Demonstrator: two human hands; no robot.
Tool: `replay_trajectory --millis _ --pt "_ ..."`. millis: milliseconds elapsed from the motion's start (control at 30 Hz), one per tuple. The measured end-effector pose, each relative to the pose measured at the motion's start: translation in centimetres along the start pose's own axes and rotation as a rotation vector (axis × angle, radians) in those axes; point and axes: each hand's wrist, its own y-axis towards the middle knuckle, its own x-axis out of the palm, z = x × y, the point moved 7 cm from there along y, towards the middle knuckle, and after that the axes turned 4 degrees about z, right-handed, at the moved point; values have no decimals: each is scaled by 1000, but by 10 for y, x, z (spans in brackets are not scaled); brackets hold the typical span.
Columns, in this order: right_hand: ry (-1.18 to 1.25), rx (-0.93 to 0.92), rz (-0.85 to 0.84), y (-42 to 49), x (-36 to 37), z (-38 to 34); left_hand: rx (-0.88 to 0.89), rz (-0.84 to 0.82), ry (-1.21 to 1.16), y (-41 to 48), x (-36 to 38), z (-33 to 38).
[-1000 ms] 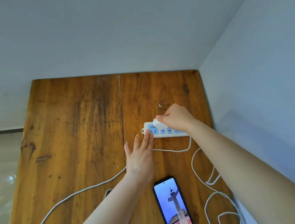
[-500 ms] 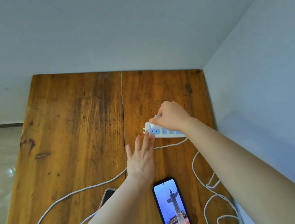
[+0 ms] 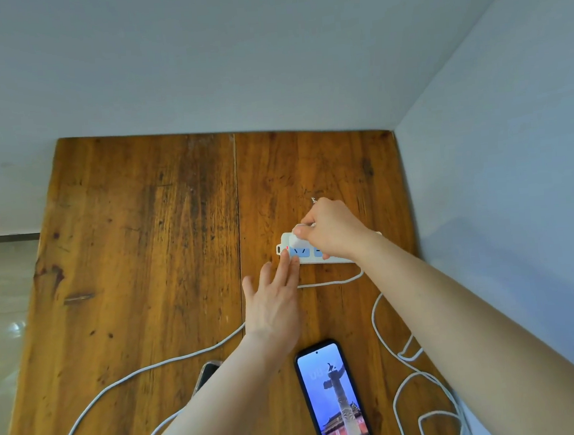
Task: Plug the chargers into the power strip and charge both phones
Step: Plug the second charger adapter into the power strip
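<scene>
Right hand (image 3: 334, 229) pinches a white charger (image 3: 297, 240) over the strip (image 3: 311, 259), directly beneath it; left hand (image 3: 275, 300), fingers flat and together, steadies the strip's near edge. If the prongs miss the slots, pushing could skid the strip from under those fingertips

i can't read any text; the lit phone (image 3: 333, 396) shows faint clock digits on its screen, too blurred to make out.
</scene>
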Motion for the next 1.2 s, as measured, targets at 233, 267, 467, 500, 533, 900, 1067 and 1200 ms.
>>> replay_trajectory --millis 233,267,467,500,533,900,1067,1200 --pt "-68 -16 40 2 16 -6 22 -2 8 0 4 -1" --pt "-61 -14 42 2 16 -5 24 -3 10 0 4 -2" --pt "-28 -1 49 -2 18 -3 46 -17 36 0 8 -3" --pt "-32 5 55 -2 18 -3 51 -21 43 1 7 -2" --pt "-39 10 61 -2 18 -3 57 -24 50 2 6 -1" --pt "-474 -183 277 -41 4 -25 -2 -13 2 -20 -7 -12" --pt "-274 -247 347 -88 12 -34 -71 67 -41 -63 -11 -41" --pt "-144 -200 209 -136 53 -32 -187 90 -114 -112 -8 -73"
